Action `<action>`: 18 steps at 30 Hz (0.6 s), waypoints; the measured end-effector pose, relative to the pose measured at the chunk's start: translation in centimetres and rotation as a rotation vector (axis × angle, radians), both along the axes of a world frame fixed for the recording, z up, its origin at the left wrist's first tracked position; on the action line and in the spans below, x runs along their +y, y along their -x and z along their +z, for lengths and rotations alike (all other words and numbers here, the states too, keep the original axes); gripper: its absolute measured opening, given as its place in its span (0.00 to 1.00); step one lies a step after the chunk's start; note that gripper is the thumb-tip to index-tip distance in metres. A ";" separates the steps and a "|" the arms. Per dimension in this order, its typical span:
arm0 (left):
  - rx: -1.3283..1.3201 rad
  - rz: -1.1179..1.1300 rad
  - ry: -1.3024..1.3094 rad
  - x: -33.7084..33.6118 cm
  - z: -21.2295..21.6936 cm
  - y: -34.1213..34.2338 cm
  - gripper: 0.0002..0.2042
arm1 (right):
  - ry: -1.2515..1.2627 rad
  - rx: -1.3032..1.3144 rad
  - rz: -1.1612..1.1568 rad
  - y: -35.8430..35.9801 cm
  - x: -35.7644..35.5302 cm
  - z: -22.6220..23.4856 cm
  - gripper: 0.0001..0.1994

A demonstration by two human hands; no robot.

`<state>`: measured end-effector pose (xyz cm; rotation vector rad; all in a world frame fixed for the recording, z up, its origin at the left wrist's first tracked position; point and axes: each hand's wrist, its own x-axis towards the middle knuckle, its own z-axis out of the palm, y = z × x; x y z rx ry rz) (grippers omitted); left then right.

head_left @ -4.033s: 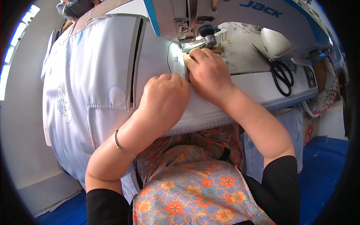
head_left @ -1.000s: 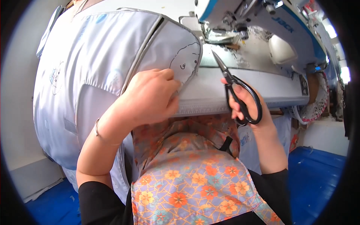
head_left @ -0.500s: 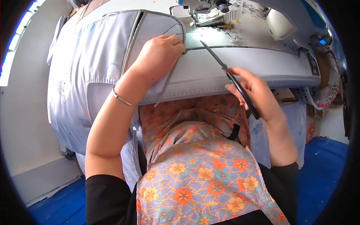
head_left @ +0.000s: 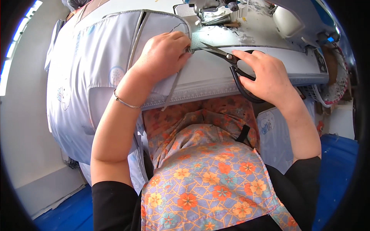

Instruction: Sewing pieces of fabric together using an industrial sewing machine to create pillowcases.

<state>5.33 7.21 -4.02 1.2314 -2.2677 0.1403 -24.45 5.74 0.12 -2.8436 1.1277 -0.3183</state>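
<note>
– What does the right hand (head_left: pixel 266 73) grip, at two o'clock from the view's center?
– Black-handled metal scissors (head_left: pixel 229 56), at one o'clock; the fingers and thumb are clamped on the looped handles, and the blades stand parted, pointing toward ten o'clock.
– And the left hand (head_left: pixel 165 54)?
– At half past eleven, thumb and fingers together, it pinches the rim of a shiny, pale bluish-white fabric cover with grey binding (head_left: pixel 106 54), which spreads across ten o'clock. A thin grey strip of binding (head_left: pixel 172 90) hangs toward the hand's six o'clock.
– Do the blades meet the cloth?
– Their tips are just beside its bound rim; contact cannot be told.
– The surroundings?
– A pale sewing machine (head_left: pixel 312 15) fills two o'clock at the outer edge. A slim silver bracelet (head_left: pixel 125 101) rings the left wrist at half past nine, and an orange-and-purple floral apron (head_left: pixel 208 188) covers six o'clock.
</note>
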 end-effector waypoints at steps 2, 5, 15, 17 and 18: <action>-0.037 -0.008 -0.031 0.0 0.1 0.0 0.04 | -0.009 -0.007 0.007 0.0 -0.3 -0.1 0.30; -0.174 0.008 -0.039 -0.6 -0.5 0.0 0.03 | -0.048 -0.007 0.004 -0.3 -0.2 0.2 0.31; -0.007 0.024 0.068 -1.3 -1.2 -0.2 0.04 | 0.054 -0.025 0.101 -1.1 -0.9 -0.4 0.31; -0.004 0.033 0.070 -1.2 -1.1 -0.1 0.05 | 0.047 -0.001 0.102 -1.3 -1.3 -0.3 0.30; -0.014 0.048 0.038 -1.1 -1.0 -0.2 0.04 | 0.042 0.024 0.104 -1.4 -1.4 -0.3 0.30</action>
